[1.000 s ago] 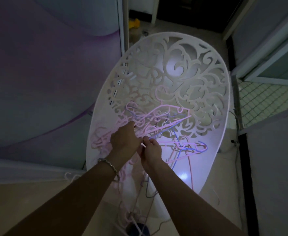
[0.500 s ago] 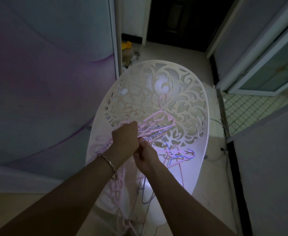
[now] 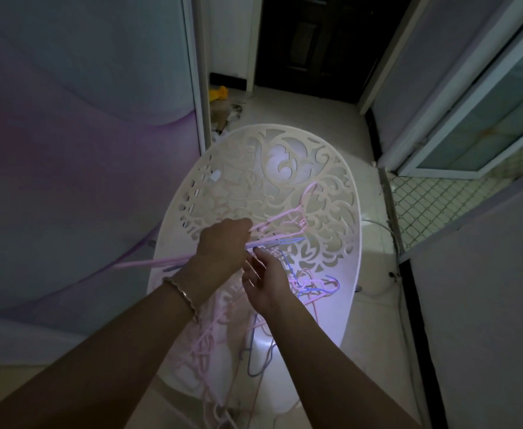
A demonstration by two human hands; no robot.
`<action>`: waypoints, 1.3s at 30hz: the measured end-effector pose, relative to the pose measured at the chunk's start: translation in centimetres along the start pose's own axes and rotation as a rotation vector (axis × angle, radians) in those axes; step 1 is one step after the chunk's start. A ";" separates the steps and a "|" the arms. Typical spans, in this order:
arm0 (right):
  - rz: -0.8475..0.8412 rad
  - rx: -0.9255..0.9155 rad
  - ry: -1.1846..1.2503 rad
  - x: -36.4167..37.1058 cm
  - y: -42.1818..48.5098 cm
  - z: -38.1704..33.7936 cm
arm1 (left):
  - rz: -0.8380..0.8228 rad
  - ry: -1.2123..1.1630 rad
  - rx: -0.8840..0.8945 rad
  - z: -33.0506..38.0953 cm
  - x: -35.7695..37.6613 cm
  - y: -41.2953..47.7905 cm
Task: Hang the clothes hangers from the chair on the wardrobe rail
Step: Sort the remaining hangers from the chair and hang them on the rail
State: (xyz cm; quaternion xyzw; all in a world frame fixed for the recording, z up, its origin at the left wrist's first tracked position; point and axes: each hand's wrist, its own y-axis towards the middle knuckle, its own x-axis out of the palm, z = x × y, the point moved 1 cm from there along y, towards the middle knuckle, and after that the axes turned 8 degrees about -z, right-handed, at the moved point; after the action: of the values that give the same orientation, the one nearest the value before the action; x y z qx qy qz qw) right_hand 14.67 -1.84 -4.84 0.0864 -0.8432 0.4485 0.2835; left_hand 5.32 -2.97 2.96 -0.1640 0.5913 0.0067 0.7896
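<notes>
A white chair (image 3: pixel 331 168) with a carved openwork back stands in front of me. On its seat lies a tangle of thin pink and blue hangers (image 3: pixel 313 286). My left hand (image 3: pixel 223 243), with a bracelet on the wrist, is closed around a bundle of pink and blue hangers (image 3: pixel 285 219) lifted above the pile; their ends stick out left and right of the fist. My right hand (image 3: pixel 266 280) hovers just below the bundle with its fingers spread, holding nothing. More hangers dangle over the chair's front edge. No wardrobe rail is in view.
A pale wardrobe door (image 3: pixel 77 134) with a purple curve fills the left side. Behind the chair a dark doorway (image 3: pixel 316 48) opens, with yellow clutter (image 3: pixel 220 94) on the floor. A glass door (image 3: pixel 486 119) and mesh grille (image 3: pixel 433 205) are on the right.
My left hand has lifted the bundle of hangers higher off the pile. My right hand let go and opened its fingers. The view has tilted up, showing more of the doorway.
</notes>
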 end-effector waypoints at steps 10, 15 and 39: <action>0.076 0.072 -0.151 -2.0 0.9 0.5 | 0.078 -0.147 0.052 -0.7 -1.9 2.5; 0.087 0.117 -0.169 -3.5 1.3 1.1 | -0.071 -0.188 0.141 -1.5 -1.5 3.1; 0.074 0.142 -0.170 -6.8 1.8 1.6 | -0.256 -0.157 0.178 -2.8 -1.9 4.3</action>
State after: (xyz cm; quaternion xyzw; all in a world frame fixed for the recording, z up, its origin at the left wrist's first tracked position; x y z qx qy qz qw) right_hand 18.91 -2.83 -10.56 0.1130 -0.8331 0.5081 0.1873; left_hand 1.22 0.68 2.98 -0.1663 0.5004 -0.1332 0.8392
